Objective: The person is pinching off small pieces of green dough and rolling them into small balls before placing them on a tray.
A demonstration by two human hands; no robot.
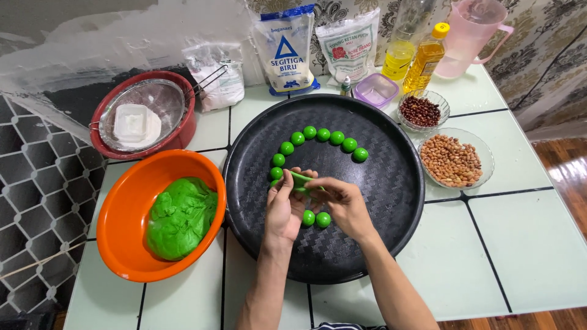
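Mid-shaping: left hand (286, 205) and right hand (343, 201) fingers pinch a flattened green dough piece (301, 179) over the round black tray (391, 201); next likely needs filling, closing, rolling beside the small green dough balls (323, 134).

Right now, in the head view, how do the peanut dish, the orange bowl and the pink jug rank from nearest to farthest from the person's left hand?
From the left hand:
1. Orange bowl, just to its left, holding green dough.
2. Peanut dish, off to the right, past the black tray.
3. Pink jug, at the far right corner.
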